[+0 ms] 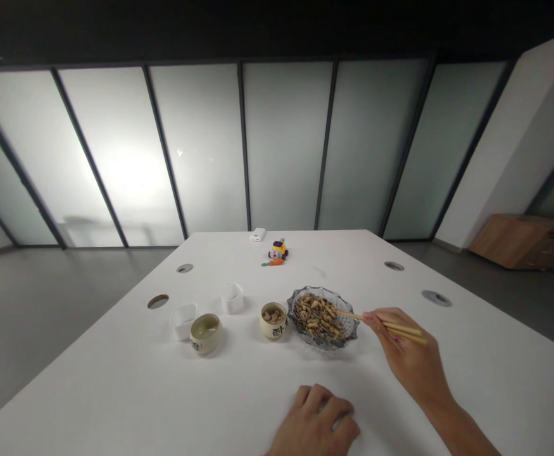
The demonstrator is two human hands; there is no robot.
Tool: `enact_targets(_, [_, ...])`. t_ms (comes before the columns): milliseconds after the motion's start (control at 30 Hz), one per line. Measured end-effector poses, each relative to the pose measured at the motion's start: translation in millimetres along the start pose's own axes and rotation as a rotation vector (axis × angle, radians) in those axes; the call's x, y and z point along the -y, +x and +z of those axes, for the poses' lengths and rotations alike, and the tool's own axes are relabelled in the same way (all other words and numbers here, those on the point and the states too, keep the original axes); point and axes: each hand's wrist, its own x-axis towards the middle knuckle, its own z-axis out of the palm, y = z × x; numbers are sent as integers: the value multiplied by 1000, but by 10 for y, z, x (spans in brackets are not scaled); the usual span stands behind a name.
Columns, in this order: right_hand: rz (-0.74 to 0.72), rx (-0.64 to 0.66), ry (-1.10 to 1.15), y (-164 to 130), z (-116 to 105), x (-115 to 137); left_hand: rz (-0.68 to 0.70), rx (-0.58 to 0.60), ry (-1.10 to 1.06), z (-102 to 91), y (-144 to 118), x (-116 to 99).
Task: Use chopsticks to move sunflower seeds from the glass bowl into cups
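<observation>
- Head cam looks down a big white table [115,392] with frosted glass panels behind it.
- Right hand [407,354] comes in from about 4 o'clock, fingers pinched around a pair of light wooden chopsticks [385,324]. The sticks lie close together and point toward 9 o'clock, with their tips over the near right rim of the bowl.
- That bowl is a clear scalloped glass bowl [347,335], sitting right of centre on the table and full of striped sunflower seeds [317,316]. Can't tell whether the tips actually have a seed clamped, too small to see.
- Left hand [317,424] is at 6 o'clock near the table's front edge, knuckles up, fingers curled loosely under, resting on the tabletop with nothing visibly in it.
- Just beside the glass bowl at its 9 o'clock is a small cream ceramic cup with dark lettering [273,320], with a few seeds in it.
- Further out at 9 o'clock there's a second cream ceramic cup [205,333], looks pale inside.
- Two little white square plastic tubs: one [183,320] touching or nearly touching that second cup, the other [233,297] a bit behind, between the two cups.
- Way up at 12 o'clock: a small yellow and white toy [278,249], a tiny orange carrot toy [273,262] and a white boxy gadget [258,235].
</observation>
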Motion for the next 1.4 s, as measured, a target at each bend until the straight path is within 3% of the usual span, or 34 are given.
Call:
enact_targets(400, [156, -111, 111, -32, 19, 28, 5, -30, -7, -11, 11, 12])
enact_targets(533, [204, -103, 318, -93, 130, 222, 19, -34, 22, -6, 4, 15])
enact_targets(800, [79, -24, 472, -129, 506, 638, 12, -134, 122, 164, 12, 11])
enact_targets(933, [214, -38, 405, -49, 386, 540, 6, -69, 96, 115, -2, 13])
enact_targets(1100, [506, -152, 291, 72, 67, 155, 17, -83, 57, 93, -22, 38])
enact_targets(1233, [548, 78, 321, 64, 32, -66, 30, -97, 95, 149, -7, 45])
enact_targets(1333, [434, 253, 383, 28, 93, -65, 23, -196, 68, 174, 12, 37])
enact_targets(1400, [319, 278, 353, 13, 118, -13, 26, -269, 40, 182, 19, 33])
